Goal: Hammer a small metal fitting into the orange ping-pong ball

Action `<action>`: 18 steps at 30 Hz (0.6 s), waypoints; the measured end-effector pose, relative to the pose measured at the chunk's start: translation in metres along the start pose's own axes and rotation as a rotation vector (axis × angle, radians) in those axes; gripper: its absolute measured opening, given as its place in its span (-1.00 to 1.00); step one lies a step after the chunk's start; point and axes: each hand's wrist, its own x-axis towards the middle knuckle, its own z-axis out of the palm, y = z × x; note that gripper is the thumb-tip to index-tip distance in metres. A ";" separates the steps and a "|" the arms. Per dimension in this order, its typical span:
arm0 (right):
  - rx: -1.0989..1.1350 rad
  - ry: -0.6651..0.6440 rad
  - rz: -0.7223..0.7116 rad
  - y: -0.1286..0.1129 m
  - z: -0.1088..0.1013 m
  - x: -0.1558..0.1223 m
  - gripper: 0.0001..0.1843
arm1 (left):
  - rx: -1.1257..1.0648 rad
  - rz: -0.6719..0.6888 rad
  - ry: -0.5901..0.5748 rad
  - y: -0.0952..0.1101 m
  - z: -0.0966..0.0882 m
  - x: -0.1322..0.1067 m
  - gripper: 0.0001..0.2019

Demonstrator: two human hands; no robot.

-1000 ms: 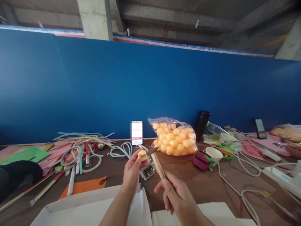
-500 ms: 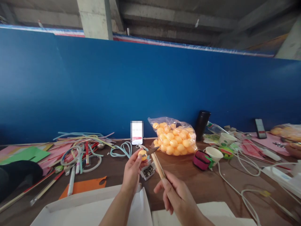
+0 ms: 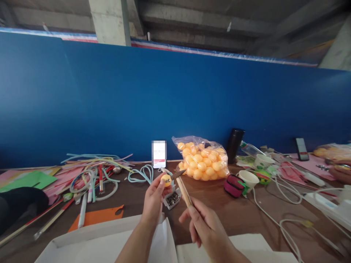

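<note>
Orange ball [image 3: 166,179], pinched in the left hand [image 3: 154,199] above the table [image 3: 219,206], met the tip of a wooden-handled tool [image 3: 184,193] clenched in the right hand [image 3: 207,226]; piercing likely needed a steady push.

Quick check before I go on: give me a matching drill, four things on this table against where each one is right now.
1 single orange ball
2 wooden-handled tool
3 bag of orange balls
4 black cup

A standing upright, just right of the bag
B pinched in the left hand
C gripped in the right hand
D lying on the table beyond both hands

Pairs: 1-B, 2-C, 3-D, 4-A.
</note>
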 end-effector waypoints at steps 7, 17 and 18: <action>0.051 0.075 -0.024 -0.003 0.001 -0.003 -0.52 | -0.071 -0.014 0.019 0.004 -0.001 0.002 -0.60; -0.035 -0.024 -0.041 0.003 0.001 -0.004 -0.60 | -0.023 -0.003 -0.017 0.001 -0.002 0.002 -0.57; -0.046 -0.033 -0.039 0.004 0.000 -0.004 -0.60 | -0.016 -0.002 -0.024 0.001 -0.002 0.002 -0.57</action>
